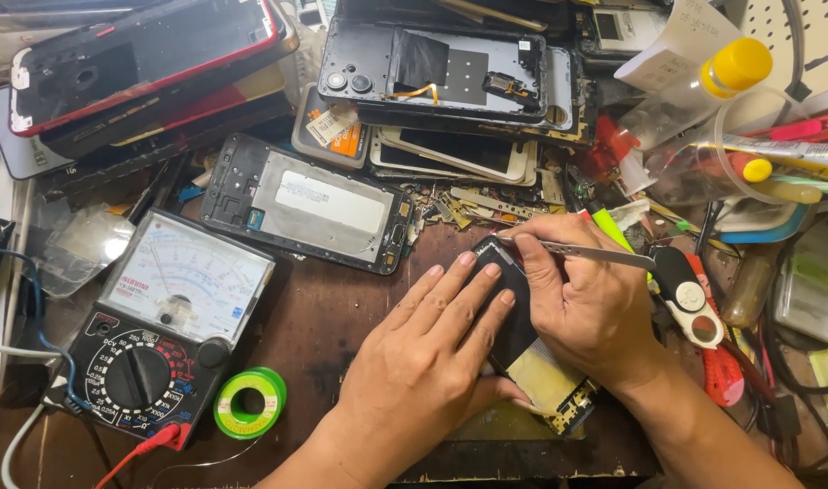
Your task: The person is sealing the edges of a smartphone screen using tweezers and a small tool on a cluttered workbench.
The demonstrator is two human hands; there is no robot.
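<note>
On the dark brown wooden worktop (332, 317), a little right of the middle and close to the near edge, lies a black opened mobile phone with a yellowish inner plate (523, 340). The left hand (428, 362) lies flat on it with the fingers stretched out and spread, pressing it down; it grips nothing. The right hand (582, 303) is closed around thin silver metal tweezers (582, 249), pinched between thumb and fingers, and the tip touches the far corner of the phone.

To do this step well, I judge that the left hand should press firmly so the phone does not slide, and the tweezers should work with small force and a low angle, because the parts at that corner look thin and may bend or scratch.

The long axis of the phone runs diagonally: the far end points to the back-left of the worktop, the near end with the small circuit part points to the near-right corner. The phone lies flat, open side up.

Beside, a black analogue multimeter (160, 326) and a green solder spool (249, 403) stay near the left.
</note>
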